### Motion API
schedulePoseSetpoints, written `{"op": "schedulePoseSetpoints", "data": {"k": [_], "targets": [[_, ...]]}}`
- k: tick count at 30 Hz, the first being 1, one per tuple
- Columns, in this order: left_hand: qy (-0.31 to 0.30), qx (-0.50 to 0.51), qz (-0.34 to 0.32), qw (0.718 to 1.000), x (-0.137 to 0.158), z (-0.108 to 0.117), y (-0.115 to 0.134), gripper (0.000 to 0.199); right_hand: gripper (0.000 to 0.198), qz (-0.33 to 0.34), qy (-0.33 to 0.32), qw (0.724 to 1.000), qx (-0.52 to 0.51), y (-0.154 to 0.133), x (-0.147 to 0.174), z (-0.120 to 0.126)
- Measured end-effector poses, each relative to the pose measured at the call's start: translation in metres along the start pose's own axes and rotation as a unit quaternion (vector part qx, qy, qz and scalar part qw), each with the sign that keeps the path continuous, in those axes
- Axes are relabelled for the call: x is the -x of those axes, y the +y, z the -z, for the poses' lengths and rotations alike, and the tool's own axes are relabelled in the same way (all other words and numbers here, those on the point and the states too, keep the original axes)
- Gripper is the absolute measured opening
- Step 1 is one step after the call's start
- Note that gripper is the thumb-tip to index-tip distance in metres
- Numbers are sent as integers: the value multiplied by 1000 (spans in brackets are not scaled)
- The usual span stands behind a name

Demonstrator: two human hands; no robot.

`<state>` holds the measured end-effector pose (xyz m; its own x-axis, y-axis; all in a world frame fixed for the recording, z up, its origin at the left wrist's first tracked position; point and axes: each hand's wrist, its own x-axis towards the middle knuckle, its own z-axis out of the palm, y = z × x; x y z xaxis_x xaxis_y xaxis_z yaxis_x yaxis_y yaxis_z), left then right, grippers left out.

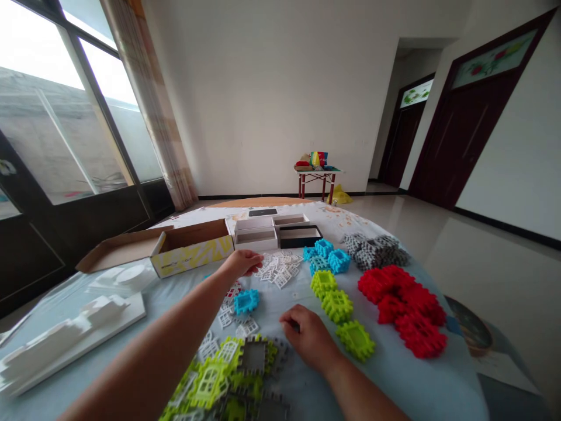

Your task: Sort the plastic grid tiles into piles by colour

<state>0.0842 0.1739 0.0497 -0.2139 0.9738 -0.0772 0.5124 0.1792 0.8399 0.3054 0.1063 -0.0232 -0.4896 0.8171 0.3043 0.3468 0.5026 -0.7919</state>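
Note:
My left hand (243,262) reaches out to the left edge of a pile of small white window-frame pieces (280,268). Its fingers are pressed together, and whatever they may hold is too small to make out. My right hand (309,334) rests loosely curled near the table's middle, with nothing visible in its fingers. Left of it lies a blue interlocking block frame (246,302) beside more white window pieces (248,327). Closer to me is a jumble of lime-green block frames (209,383) and dark grey ones (253,355), some with white windows set in them.
Stacked lime-green (337,305), blue (338,261), red (407,307) and grey blocks (377,251) stand to the right. An open cardboard box (190,261), small box trays (256,238) and a phone (263,212) lie farther back. White foam packaging (83,327) lies left.

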Motion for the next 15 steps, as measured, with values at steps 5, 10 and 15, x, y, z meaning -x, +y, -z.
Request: {"op": "schedulePoseSetpoints", "data": {"k": [5,10,15], "targets": [[65,37,0,997,-14,-17,0,57,17,-4,-2,1000,0,0,-1,1],[126,6,-8,992,5,25,-25,57,17,6,-4,1000,16,-1,0,1],[170,-79,-16,982,55,82,-71,54,17,16,-3,1000,17,-1,2,1]]}}
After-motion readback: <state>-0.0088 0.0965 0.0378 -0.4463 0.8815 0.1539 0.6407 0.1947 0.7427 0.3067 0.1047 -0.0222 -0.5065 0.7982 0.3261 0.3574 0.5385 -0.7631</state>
